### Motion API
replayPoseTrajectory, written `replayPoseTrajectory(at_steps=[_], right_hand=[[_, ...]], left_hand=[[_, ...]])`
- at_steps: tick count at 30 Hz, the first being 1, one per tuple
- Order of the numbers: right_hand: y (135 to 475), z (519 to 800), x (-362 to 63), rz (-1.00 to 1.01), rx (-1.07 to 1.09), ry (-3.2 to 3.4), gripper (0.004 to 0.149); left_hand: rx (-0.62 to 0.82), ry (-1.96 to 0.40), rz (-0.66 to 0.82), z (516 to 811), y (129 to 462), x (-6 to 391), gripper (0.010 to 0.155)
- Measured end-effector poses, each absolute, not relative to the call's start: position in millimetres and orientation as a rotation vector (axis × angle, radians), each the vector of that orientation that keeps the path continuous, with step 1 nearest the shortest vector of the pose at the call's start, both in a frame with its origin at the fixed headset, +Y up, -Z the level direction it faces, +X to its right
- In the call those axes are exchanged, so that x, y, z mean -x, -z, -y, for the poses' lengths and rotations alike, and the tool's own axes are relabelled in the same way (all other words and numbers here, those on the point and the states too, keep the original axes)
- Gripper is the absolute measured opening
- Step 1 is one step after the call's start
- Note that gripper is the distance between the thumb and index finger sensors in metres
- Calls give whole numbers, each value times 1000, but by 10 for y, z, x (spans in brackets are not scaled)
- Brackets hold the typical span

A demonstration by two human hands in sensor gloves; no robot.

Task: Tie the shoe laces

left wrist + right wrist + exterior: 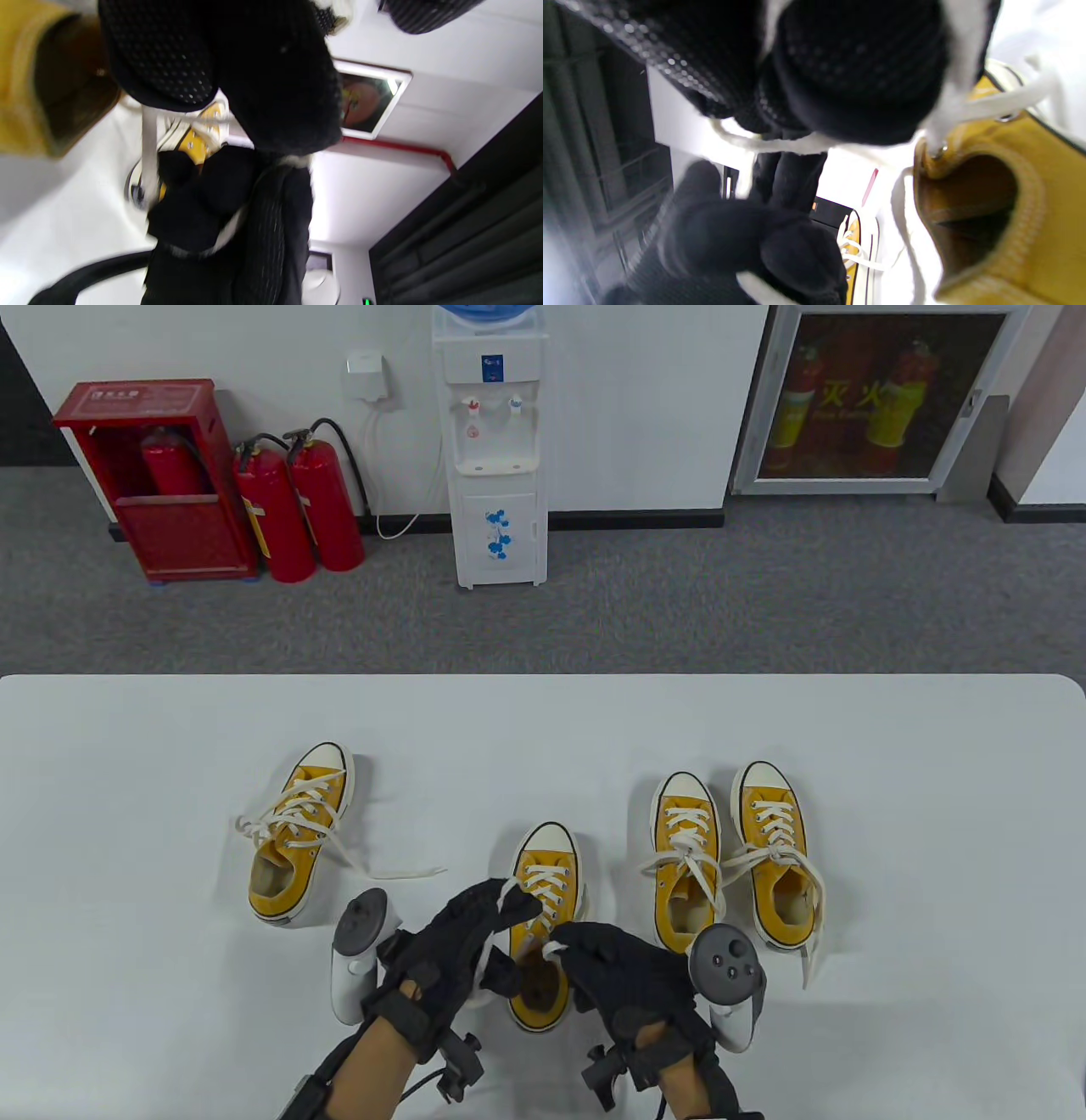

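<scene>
A yellow canvas shoe with white laces stands near the table's front edge, toe pointing away. Both gloved hands are over its opening. My left hand pinches a white lace at the shoe's left side. My right hand pinches another lace end over the shoe's heel opening. In the right wrist view the lace runs taut from my fingers to the shoe's top eyelet. In the left wrist view a lace hangs below my fingers.
A yellow shoe with loose laces lies to the left. Two yellow shoes with tied laces stand side by side on the right. The white table extends around them.
</scene>
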State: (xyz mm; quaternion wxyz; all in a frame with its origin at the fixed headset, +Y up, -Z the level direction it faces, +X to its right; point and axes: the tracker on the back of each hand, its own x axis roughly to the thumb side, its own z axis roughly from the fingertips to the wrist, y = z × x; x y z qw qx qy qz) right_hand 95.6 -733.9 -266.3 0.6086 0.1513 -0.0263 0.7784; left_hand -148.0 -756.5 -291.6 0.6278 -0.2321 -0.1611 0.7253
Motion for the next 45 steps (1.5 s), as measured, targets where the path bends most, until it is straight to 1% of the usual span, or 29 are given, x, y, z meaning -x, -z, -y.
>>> replayPoseTrajectory(at_steps=[2,3,5,8,11,14,17,19,23,27,29,31,35,40,45], right_hand=[[2618,7297,-902,92,-381,-1814,41],[2584,7271,-883,138,-382,-1841,40],[2548,7236,-866,200,-399,-1877,40],[2504,7193,-851,274,-435,-1899,40],[2484,7163,-858,312,-452,-1905,40],[2483,7143,-901,357,-418,-1912,40],[2501,7116,-989,384,-371,-1886,40],[2519,7109,-1050,375,-346,-1875,40],[2557,7142,-1131,356,-286,-1846,41],[2564,7144,-1134,355,-284,-1866,41],[2567,7152,-1127,353,-300,-1896,41],[2584,7179,-1125,335,-296,-1902,41],[2630,7267,-1138,304,-278,-1906,41],[2664,7401,-1081,265,-275,-1992,42],[2664,7454,-1036,254,-251,-2110,44]], left_hand=[[571,-1648,393,7579,2891,1403,73],[592,-1642,419,7583,2880,1366,75],[622,-1612,445,7578,2860,1322,73],[612,-1568,417,7583,2833,1289,71],[608,-1586,401,7573,2824,1283,70],[538,-1536,361,7529,2822,1319,70],[412,-1376,355,7432,2825,1363,68],[346,-1261,394,7375,2821,1369,67],[266,-1040,444,7249,2762,1300,62],[204,-885,461,7204,2729,1262,61],[195,-809,472,7198,2733,1251,56],[191,-820,473,7205,2739,1255,52],[239,-948,460,7226,2756,1271,44],[305,-1088,440,7282,2772,1284,42],[345,-1208,389,7359,2809,1340,41]])
